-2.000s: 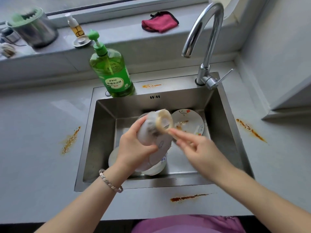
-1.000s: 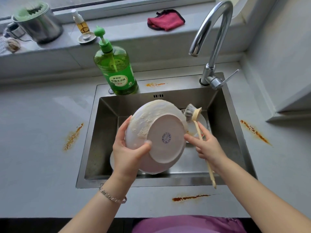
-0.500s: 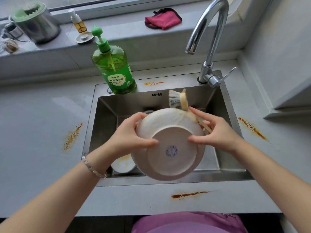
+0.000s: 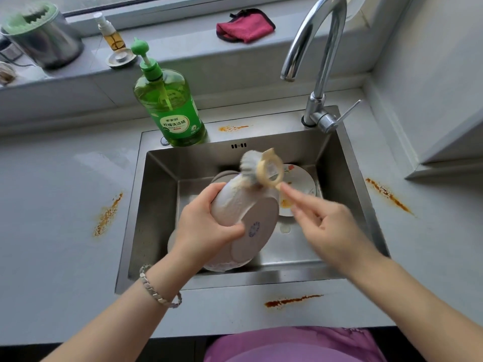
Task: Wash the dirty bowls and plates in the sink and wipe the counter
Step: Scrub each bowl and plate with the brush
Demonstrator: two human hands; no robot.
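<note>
Over the steel sink [image 4: 156,205] my left hand [image 4: 203,228] grips a soapy white plate [image 4: 248,220], tilted with its underside and blue mark toward me. My right hand [image 4: 329,226] holds the handle of a wooden dish brush [image 4: 264,168]; its bristles press on the plate's upper rim. The hand and brush are motion-blurred. A dirty flower-patterned plate [image 4: 300,184] lies on the sink floor behind. Another white dish [image 4: 172,239] sits low at the left, mostly hidden by my left hand. Orange-brown stains mark the counter [image 4: 52,218] at left [image 4: 108,215], front [image 4: 292,300] and right [image 4: 386,195].
A green dish-soap pump bottle [image 4: 170,105] stands at the sink's back left corner. The chrome faucet [image 4: 316,74] arches over the back right, no water running. On the window ledge lie a red cloth [image 4: 245,28], a small oil bottle [image 4: 109,32] and a steel pot [image 4: 41,40].
The plate has tilted from facing me flat to nearly edge-on, leaning left. My right hand left the rim and now scrubs its top edge with the brush.
</note>
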